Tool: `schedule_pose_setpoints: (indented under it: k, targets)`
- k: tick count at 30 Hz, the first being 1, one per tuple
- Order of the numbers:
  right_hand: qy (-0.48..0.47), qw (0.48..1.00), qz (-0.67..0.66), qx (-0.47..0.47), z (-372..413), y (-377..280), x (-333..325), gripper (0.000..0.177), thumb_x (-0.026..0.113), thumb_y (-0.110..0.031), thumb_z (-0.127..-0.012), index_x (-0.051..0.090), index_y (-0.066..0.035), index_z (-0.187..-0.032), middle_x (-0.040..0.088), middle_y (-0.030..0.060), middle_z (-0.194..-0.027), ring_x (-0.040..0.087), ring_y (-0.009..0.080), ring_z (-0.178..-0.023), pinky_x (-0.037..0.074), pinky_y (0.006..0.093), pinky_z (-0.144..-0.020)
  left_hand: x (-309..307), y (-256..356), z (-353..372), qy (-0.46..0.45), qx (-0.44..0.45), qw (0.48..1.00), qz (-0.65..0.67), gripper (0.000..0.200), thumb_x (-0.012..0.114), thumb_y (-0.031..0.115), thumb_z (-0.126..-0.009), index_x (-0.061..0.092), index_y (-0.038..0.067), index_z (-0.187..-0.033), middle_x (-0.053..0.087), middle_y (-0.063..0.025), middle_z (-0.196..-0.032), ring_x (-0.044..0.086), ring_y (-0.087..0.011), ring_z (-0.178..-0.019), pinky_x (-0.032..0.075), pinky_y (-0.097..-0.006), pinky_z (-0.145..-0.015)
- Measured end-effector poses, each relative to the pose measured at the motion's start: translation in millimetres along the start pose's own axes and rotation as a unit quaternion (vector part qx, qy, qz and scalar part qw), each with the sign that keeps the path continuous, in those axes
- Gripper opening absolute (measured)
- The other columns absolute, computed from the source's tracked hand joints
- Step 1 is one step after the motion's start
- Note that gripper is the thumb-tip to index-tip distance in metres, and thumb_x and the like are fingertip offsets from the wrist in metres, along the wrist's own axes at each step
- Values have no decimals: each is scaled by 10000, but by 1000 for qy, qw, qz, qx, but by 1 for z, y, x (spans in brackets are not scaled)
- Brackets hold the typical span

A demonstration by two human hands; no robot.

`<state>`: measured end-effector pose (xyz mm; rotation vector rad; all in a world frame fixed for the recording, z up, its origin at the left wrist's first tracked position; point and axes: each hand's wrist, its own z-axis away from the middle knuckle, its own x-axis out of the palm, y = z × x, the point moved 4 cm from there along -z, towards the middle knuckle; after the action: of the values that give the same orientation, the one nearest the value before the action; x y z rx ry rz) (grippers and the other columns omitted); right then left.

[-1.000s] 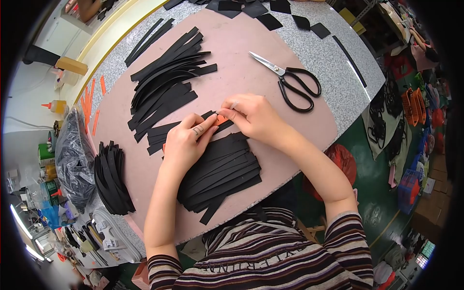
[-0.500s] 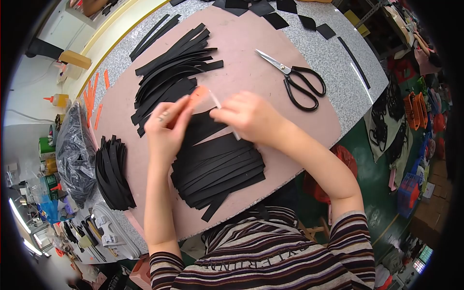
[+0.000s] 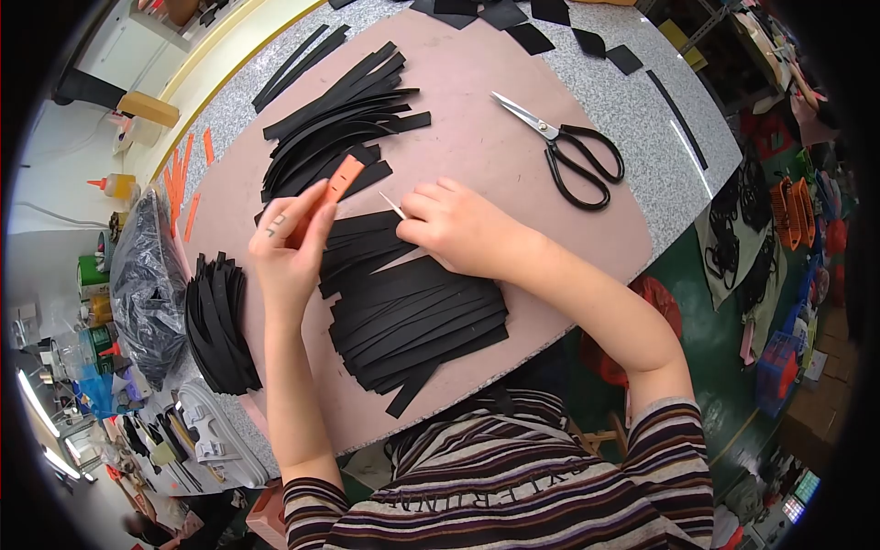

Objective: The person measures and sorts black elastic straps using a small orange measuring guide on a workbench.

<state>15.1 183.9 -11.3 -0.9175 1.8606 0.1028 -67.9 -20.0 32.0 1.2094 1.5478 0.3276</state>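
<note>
My left hand point(image 3: 286, 252) is raised over the pink mat point(image 3: 477, 156) and pinches an orange backing strip point(image 3: 335, 186) that sticks up and to the right from its fingers. My right hand point(image 3: 456, 227) rests on the near pile of black strips point(image 3: 412, 316) and pinches a thin pale sliver point(image 3: 392, 205) at its fingertips. A fanned pile of long black strips point(image 3: 335, 124) lies just beyond both hands.
Black-handled scissors point(image 3: 568, 151) lie on the mat to the right. A stack of black strips point(image 3: 218, 321) and a black plastic bag point(image 3: 142, 275) sit at the left edge. Orange strips point(image 3: 179, 183) lie on the granite top, with black offcuts point(image 3: 541, 23) at the far side.
The hands were together at the orange strip on the pile. My left hand has peeled it away and carried it left. My right hand stays on the pile.
</note>
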Motion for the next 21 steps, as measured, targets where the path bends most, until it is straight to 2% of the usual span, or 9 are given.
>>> schedule_pose_setpoints:
  k: [2,4,6,8,11,15,18,20,21]
  targets:
    - [-15,999,-20,36,-2,2,2,111,693,-85,-816,661,-63,-919,586,87,-943,599,277,-964,471,390,-843,3,6,10,-98,-68,990,78,355,759,7,-912,746,62,-1262,668,-29,-881,597,-68,-687,480,-230,-605]
    - [-43,997,-33,53,-5,2,2,123,686,-60,-816,658,-61,-936,593,86,-963,596,281,-983,472,391,-866,10,24,27,-165,50,981,92,396,785,20,-879,738,72,-1269,728,-69,-973,681,-133,-733,546,-261,-647]
    - [-60,995,-36,64,-7,3,3,134,683,-44,-817,655,-62,-947,597,86,-976,596,285,-994,471,395,-884,17,44,42,-224,143,964,2,384,811,84,-857,745,80,-1236,758,-95,-1114,748,-221,-832,601,-320,-707]
    - [-68,995,-32,71,-8,5,6,142,683,-36,-819,653,-66,-954,600,87,-984,597,289,-997,468,401,-897,20,42,55,-238,151,952,-115,330,799,146,-868,756,95,-1192,746,-90,-1212,751,-276,-927,615,-367,-766]
    - [-33,995,-66,68,-8,8,4,104,673,-23,-858,653,-54,-955,615,102,-952,617,306,-940,486,406,-849,24,33,63,-254,130,943,-171,296,776,146,-888,763,104,-1180,736,-72,-1263,748,-285,-981,612,-363,-815]
    - [137,936,-252,202,-19,27,-14,60,648,-10,-881,661,-23,-938,648,154,-908,638,372,-901,523,439,-816,24,34,59,-264,99,951,-127,261,757,97,-902,768,80,-1162,735,-104,-1259,752,-282,-984,611,-365,-813]
    - [175,960,-176,126,-20,-3,-55,95,675,-20,-853,661,-34,-946,642,151,-920,633,367,-921,510,439,-834,10,28,54,-212,67,972,-71,256,733,42,-915,762,53,-1170,748,-125,-1191,752,-250,-965,603,-336,-801]
    - [115,993,35,-2,-2,-40,-56,108,651,-141,-858,659,-67,-937,631,83,-941,629,271,-940,488,407,-846,-19,14,48,-130,31,990,-40,263,711,7,-931,755,34,-1189,755,-126,-1111,741,-212,-930,588,-303,-775]
    - [74,993,82,-49,10,-54,-49,120,629,-155,-876,661,-66,-950,631,70,-940,627,256,-939,488,402,-845,-36,-4,46,-79,53,992,-85,267,719,0,-930,762,48,-1188,740,-92,-1046,706,-172,-848,558,-275,-711]
